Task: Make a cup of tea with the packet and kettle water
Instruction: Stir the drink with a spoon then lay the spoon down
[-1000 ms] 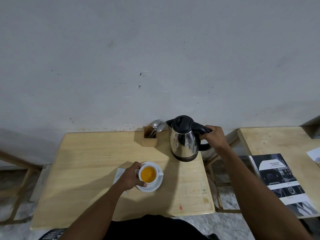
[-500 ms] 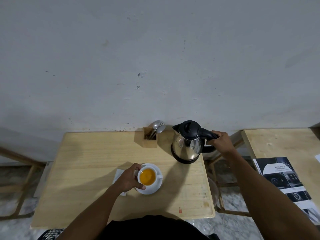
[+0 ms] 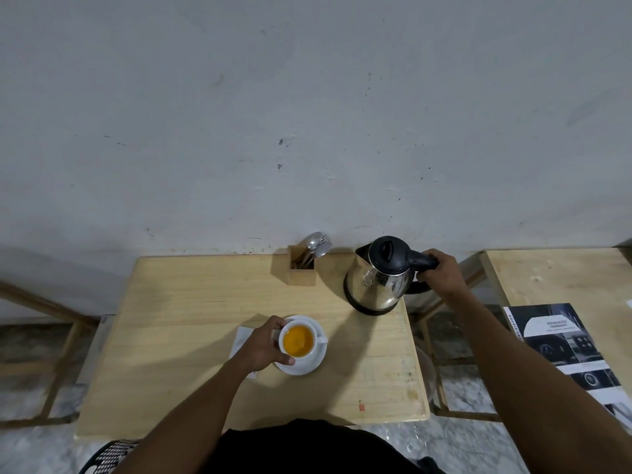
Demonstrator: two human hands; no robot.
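A white cup (image 3: 299, 341) full of orange-brown tea sits on a white saucer (image 3: 307, 366) near the middle of the wooden table (image 3: 191, 323). My left hand (image 3: 261, 347) wraps around the cup's left side. A white packet (image 3: 241, 338) lies flat under that hand, mostly hidden. The steel kettle (image 3: 376, 285) with a black lid stands upright at the table's back right corner. My right hand (image 3: 441, 271) grips its black handle.
A small wooden holder with spoons (image 3: 302, 265) stands by the wall, left of the kettle. A second table (image 3: 554, 278) to the right carries a dark booklet (image 3: 567, 350). A gap with wooden frames separates the tables. The wall is right behind.
The kettle has moved right and back, away from the cup, and now stands on the table's back right corner. My left hand stays on the cup.
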